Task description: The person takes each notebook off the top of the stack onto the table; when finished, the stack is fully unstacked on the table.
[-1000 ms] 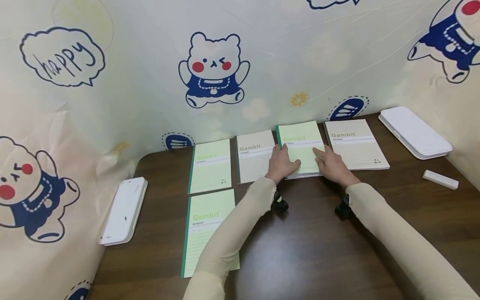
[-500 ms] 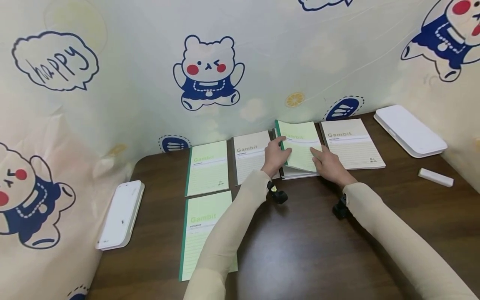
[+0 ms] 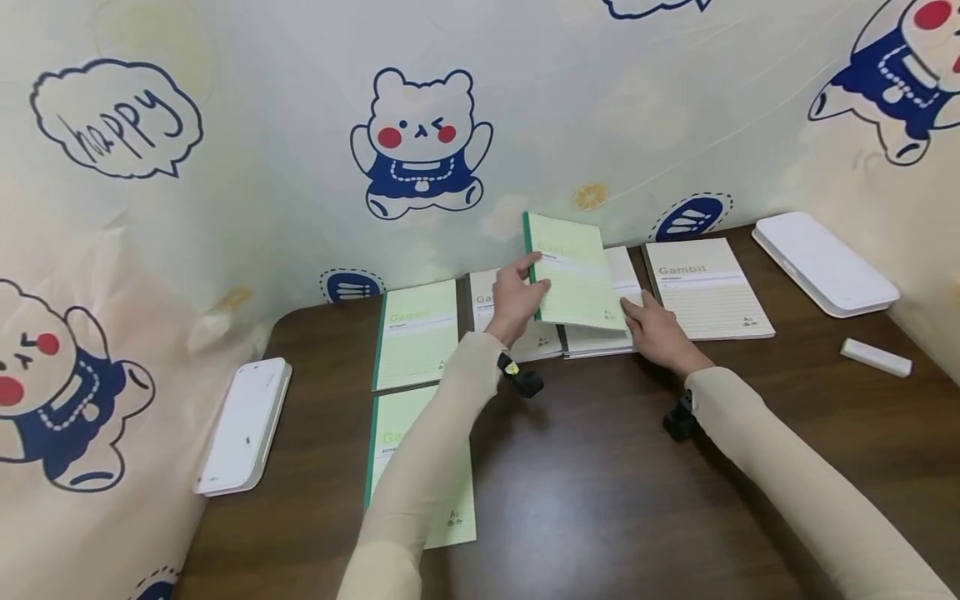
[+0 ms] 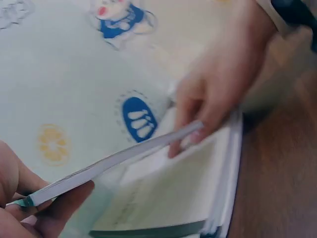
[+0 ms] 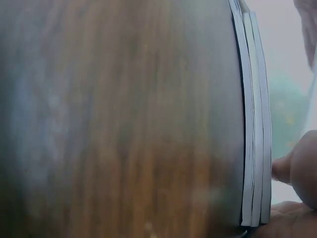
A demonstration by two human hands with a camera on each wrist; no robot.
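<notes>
My left hand (image 3: 516, 302) pinches a pale green "Gambit" notebook (image 3: 573, 279) by its green spine edge. The notebook is raised and tilted above a stack of notebooks (image 3: 606, 340), its lower edge curving slightly. In the left wrist view, this green notebook (image 4: 109, 166) shows edge-on between thumb and fingers. My right hand (image 3: 663, 335) rests at the stack's right edge, fingertips near the raised notebook's lower right corner. Thumb and fingers (image 5: 302, 163) show beside the layered stack (image 5: 255, 124) in the right wrist view. The stack's top cover is whitish, with a dark spine.
A beige notebook (image 3: 708, 287) lies right of the stack and another beige notebook (image 3: 482, 292) left of it. Two green notebooks, one behind (image 3: 420, 333) and one in front (image 3: 453, 492), lie farther left. White cases (image 3: 243, 425) flank the table; a small white bar (image 3: 876, 358) lies right.
The left hand has lifted the top green notebook off the stack by its spine and moved it up and left, uncovering a whitish notebook. The right hand has stayed at the stack's right edge.
</notes>
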